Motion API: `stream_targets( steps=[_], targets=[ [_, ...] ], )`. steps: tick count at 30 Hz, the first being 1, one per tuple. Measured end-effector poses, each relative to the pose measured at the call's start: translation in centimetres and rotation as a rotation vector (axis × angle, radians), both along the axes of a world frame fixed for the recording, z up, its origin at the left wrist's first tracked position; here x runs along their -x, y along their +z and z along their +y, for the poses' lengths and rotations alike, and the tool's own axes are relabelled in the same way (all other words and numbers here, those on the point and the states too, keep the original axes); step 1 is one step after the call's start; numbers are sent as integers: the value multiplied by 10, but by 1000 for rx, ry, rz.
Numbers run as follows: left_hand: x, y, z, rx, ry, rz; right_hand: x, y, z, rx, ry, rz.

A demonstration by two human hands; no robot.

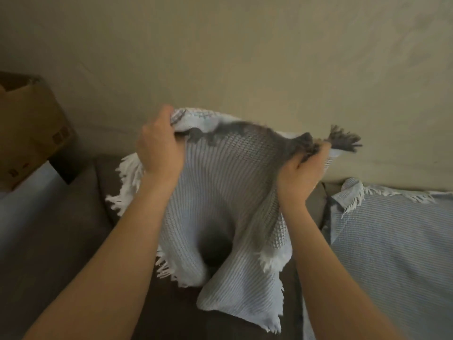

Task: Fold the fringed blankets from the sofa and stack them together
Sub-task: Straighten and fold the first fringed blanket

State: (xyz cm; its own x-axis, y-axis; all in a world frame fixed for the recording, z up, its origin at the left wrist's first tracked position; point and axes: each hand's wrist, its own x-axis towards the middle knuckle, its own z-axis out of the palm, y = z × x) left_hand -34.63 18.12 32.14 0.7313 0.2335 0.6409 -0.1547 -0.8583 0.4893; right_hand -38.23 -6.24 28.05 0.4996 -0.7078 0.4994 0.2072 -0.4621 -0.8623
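One at a time: holding the white waffle-weave blanket (228, 187) up above the brown sofa (73, 229), gripping its top edge with the left hand (159, 146) at nine o'clock and clutching a fringed corner in the right hand (302, 168) at three o'clock, curling both sets of fingers tight on cloth. Probably best going on by drawing the two held points apart, pulling that top edge taut and straight, shaking out the sag, then bringing corner to corner and lining up fringe with fringe before laying it down. Minding the loose lower corner trailing toward six o'clock, likely dragging and skewing the fold. Looking soft, limp and ribbed, drooping into a deep shadowed hollow at the centre, trailing white fringe (130, 177) at eight o'clock and poking dark-looking tassels out past the right fist. Leaving the second blanket (392, 241), pale striped and fringed too, lying on the sofa at four o'clock, awaiting stacking.
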Motion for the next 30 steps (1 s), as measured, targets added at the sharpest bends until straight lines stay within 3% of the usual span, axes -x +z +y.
stream_targets(
  steps=[2,4,5,7,9,11,14,18,24,30],
  targets=[
    [-5,9,-7,-116,-58,8,-6,0,4,197,275,175],
    [-7,9,-11,-230,-58,32,-15,3,3,434,584,542],
    [-7,7,-10,-243,-61,-9,-16,5,1,476,647,633],
    [-6,7,-5,-243,-75,-155,-19,5,-7,358,596,568],
    [-6,16,-1,-247,-58,-234,-18,7,-12,104,345,393],
    [-14,24,-1,-220,-66,-92,-23,3,-11,1,202,318],
    [-21,15,-11,-139,-96,411,-28,-10,1,52,358,522],
    [-4,-33,-25,72,-236,873,-16,-31,9,-220,402,659],
    [26,-94,-44,579,-384,989,15,-72,42,-227,477,711],
    [42,-129,-63,909,-364,1141,38,-88,55,104,593,810]
  ],
)
